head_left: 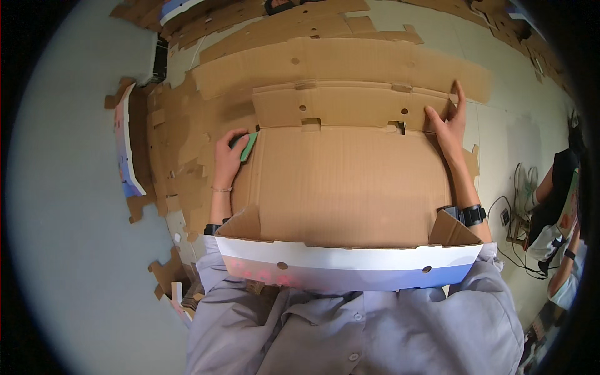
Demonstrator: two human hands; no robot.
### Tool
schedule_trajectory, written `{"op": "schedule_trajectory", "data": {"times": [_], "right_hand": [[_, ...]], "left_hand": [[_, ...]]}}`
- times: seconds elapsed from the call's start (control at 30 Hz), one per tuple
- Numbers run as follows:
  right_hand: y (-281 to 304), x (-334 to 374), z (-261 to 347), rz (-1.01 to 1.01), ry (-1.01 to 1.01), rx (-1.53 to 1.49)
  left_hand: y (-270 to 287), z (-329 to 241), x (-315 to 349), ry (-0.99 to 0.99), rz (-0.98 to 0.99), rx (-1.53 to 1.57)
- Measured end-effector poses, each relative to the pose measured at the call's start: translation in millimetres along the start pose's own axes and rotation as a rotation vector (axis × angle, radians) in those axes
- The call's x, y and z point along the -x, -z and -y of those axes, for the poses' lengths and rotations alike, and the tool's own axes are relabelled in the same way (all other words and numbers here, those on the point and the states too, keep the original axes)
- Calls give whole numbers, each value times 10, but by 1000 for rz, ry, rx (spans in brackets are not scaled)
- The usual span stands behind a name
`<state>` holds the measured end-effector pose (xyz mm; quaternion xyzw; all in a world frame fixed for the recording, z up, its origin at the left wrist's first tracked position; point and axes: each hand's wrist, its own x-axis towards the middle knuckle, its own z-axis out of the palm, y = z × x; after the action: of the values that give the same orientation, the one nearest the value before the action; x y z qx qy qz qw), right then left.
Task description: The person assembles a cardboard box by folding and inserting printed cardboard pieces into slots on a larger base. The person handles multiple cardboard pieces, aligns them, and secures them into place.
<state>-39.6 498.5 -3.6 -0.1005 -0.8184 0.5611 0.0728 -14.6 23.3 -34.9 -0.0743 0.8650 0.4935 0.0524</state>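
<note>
A partly folded cardboard box (pixel 350 181) lies open in front of me, brown inside. Its near wall (pixel 356 265) stands up against my body, printed white, pink and blue on the outside, with corner flaps folded in. At the far side, the wall panel (pixel 350 106) tilts away, with round holes and slots along it. My left hand (pixel 231 152) is closed on a green piece (pixel 249 147) at the far left corner; whether it belongs to the box's side flap I cannot tell. My right hand (pixel 449 119) grips the far right corner, thumb and index finger around the panel's end.
Flattened cardboard (pixel 187 131) covers the floor to the left and beyond the box. Another printed box (pixel 130 144) stands at the left. On the right, a person's arm (pixel 562 269) and foot show beside black cables (pixel 509 253).
</note>
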Motion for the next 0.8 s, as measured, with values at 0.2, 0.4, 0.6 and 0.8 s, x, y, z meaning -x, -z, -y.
{"op": "schedule_trajectory", "data": {"times": [0.2,0.4,0.6,0.8], "right_hand": [[161,73,-35,34,-16,-633],[272,-2,-158,-63,-166,-831],[413,26,-302,560,-131,-1403],[526,86,64,-16,-380,-781]], "left_hand": [[-28,13,-4,31,14,19],[-42,70,4,41,10,42],[-46,67,18,42,22,81],[-81,74,24,10,2,31]]}}
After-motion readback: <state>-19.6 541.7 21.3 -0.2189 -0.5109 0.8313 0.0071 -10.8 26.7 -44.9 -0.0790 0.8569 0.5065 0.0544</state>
